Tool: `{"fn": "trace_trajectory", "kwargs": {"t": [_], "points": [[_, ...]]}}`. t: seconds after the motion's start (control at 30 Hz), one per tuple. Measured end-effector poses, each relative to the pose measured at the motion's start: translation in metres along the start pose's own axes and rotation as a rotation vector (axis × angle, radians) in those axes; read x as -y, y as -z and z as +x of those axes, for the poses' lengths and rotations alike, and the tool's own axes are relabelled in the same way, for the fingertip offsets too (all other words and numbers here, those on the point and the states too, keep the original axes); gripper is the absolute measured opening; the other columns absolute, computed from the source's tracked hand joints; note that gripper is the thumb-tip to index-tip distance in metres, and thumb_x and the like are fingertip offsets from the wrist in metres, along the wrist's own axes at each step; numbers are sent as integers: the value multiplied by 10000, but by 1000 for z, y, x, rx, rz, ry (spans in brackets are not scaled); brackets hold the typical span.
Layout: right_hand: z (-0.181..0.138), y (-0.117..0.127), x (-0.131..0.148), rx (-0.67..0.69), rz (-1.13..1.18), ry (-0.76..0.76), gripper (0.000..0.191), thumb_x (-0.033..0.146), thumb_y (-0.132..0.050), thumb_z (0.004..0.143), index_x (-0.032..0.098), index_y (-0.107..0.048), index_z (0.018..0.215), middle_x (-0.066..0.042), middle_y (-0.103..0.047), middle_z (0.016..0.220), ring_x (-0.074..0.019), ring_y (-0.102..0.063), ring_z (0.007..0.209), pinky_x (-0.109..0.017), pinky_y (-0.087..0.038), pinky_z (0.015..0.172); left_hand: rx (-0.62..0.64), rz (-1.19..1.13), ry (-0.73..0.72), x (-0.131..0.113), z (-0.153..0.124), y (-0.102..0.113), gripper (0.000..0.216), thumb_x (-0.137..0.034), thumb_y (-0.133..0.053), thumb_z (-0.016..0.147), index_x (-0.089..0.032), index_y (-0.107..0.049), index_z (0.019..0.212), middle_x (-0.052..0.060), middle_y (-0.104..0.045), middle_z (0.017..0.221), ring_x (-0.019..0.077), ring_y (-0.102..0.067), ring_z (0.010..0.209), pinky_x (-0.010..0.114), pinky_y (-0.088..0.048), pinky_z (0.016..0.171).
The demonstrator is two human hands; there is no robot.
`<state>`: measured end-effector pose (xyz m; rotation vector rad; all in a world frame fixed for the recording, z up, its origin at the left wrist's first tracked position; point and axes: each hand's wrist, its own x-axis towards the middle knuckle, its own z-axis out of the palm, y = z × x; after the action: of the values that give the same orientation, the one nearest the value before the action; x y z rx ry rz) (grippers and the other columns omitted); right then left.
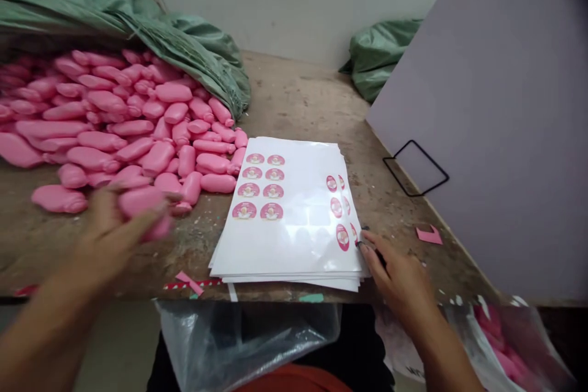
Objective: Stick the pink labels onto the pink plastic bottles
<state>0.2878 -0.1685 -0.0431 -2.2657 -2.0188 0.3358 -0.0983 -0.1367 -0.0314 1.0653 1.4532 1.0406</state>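
Note:
My left hand, blurred by motion, grips a pink plastic bottle just in front of a heap of similar pink bottles. On the table lies a stack of white sticker sheets. Two columns of pink labels remain on the top sheet's left part, with more oval labels along its right edge. That right edge seems to curl up where the fingers of my right hand pinch it beside the lowest label. The fingertips are partly hidden.
A green woven sack lies open behind the bottles, and another green sack stands at the back. A grey panel with a black wire frame bounds the right side. A clear plastic bag hangs at the front edge.

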Motion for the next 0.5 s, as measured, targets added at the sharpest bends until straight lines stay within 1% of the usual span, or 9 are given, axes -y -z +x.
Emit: {"fn": "trace_trajectory", "kwargs": {"t": [0.03,0.07,0.13,0.17,0.2,0.27,0.3,0.37,0.5], "points": [[-2,0,1,5,3,17,405,388,-364,914,231,-601,1202,-96,-693,1101,-336,-640,965,-427,-414,746,-98,-51,-26,-10,-6,-27,248,-343,-573,848,-266,-465,1058,-100,-641,857,136,-620,846,158,-459,611],[-3,1,1,1,7,31,395,389,-370,915,242,-601,1199,-86,-691,1109,-335,-640,965,-428,-409,751,-67,-112,-12,-19,-11,-53,309,-341,-633,806,-239,-492,1061,-66,-659,916,150,-630,844,183,-484,649],[-4,2,4,-26,30,41,374,393,-384,913,256,-596,1189,-70,-701,1085,-322,-649,925,-408,-400,724,184,-282,67,-30,-17,-104,431,-332,-656,788,-210,-487,1165,48,-653,1064,196,-645,881,287,-517,731],[-2,2,5,-48,50,37,367,400,-389,912,252,-593,1179,-68,-710,1055,-311,-654,887,-388,-396,695,286,-372,85,-33,-18,-127,459,-345,-645,796,-200,-476,1198,92,-644,1095,207,-649,885,327,-518,765],[0,2,7,-69,73,30,359,409,-394,910,245,-595,1158,-67,-719,1014,-297,-656,842,-367,-387,663,370,-443,115,-34,-17,-146,475,-348,-643,797,-197,-469,1213,119,-629,1124,225,-641,928,354,-513,794],[7,3,11,-98,123,38,334,428,-408,905,239,-611,1090,-56,-727,926,-262,-649,752,-329,-363,610,456,-505,160,-31,-14,-176,463,-340,-649,794,-189,-484,1199,149,-589,1187,264,-573,1082,374,-498,834],[10,3,12,-105,141,55,315,427,-419,902,239,-623,1050,-48,-727,888,-245,-642,718,-317,-352,597,484,-511,178,-29,-12,-186,446,-334,-650,795,-186,-493,1185,154,-568,1217,277,-524,1150,378,-493,845],[17,3,16,-122,154,93,263,396,-445,897,247,-635,1002,-32,-725,841,-224,-636,700,-307,-337,603,531,-498,195,-24,-9,-195,420,-324,-641,805,-187,-502,1177,150,-533,1265,284,-448,1228,381,-487,855],[24,0,18,-132,128,156,191,316,-465,893,250,-627,969,-17,-722,838,-227,-645,790,-331,-323,695,569,-429,221,-19,-4,-192,429,-344,-630,815,-200,-505,1199,122,-517,1280,268,-436,1232,360,-476,869]]}}
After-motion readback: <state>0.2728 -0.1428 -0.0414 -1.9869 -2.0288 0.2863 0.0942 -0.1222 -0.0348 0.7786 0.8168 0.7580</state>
